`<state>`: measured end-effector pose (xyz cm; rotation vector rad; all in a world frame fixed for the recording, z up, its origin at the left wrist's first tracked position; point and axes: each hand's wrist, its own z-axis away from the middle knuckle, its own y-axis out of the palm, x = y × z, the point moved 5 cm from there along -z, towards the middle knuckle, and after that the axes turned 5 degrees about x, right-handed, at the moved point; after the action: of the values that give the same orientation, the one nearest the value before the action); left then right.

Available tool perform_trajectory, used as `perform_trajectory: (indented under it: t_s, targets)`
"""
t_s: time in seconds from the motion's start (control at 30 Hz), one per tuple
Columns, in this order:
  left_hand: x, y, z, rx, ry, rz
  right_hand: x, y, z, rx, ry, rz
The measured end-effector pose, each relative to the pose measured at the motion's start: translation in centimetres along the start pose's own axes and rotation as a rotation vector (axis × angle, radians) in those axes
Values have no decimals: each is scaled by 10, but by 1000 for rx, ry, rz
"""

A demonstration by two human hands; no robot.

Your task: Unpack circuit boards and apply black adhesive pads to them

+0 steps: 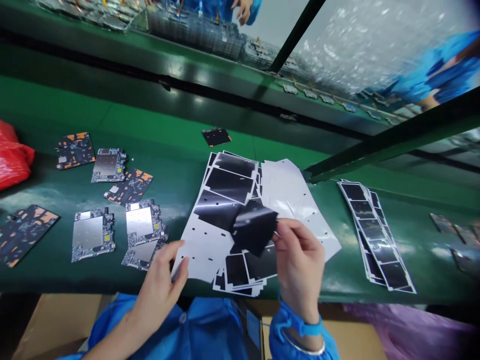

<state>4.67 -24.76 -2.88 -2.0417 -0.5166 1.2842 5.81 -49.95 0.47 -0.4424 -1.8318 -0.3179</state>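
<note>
Between the thumb and fingers of my right hand [302,260] is a black adhesive sheet [255,227], pinched at its right corner and raised over the pile. My left hand [165,277] grips the lower left edge of a white backing sheet [208,250], thumb and forefinger at its border. Black stickers [230,185] still cover the upper part of that backing. Beneath lie more sticker sheets [243,270] and a bare white backing sheet [288,195] to the right. A blue wrist strap [300,320] circles my right wrist.
Circuit boards with metal shields [90,235] lie at left, near a red plastic bag [13,155]. One black-covered board [216,136] sits behind the pile. Sticker strips [375,235] lie right, beyond a green post [375,140]. A co-worker's hand [243,10] shows across the shelf.
</note>
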Motion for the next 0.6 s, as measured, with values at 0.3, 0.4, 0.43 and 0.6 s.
perform_trajectory:
  t_s: [0.3, 0.4, 0.43, 0.6]
  targets:
    - [-29, -7, -8, 108, 148, -148, 15, 62, 41, 420, -247, -155]
    - [-29, -14, -9, 185, 142, -120, -11, 60, 30, 414, -25, -318]
    - [-30, -16, -10, 209, 173, -124, -19, 62, 29, 467, 58, -371]
    - [-18, -38, -23, 68, 267, -659, -18, 51, 28, 359, -27, 24]
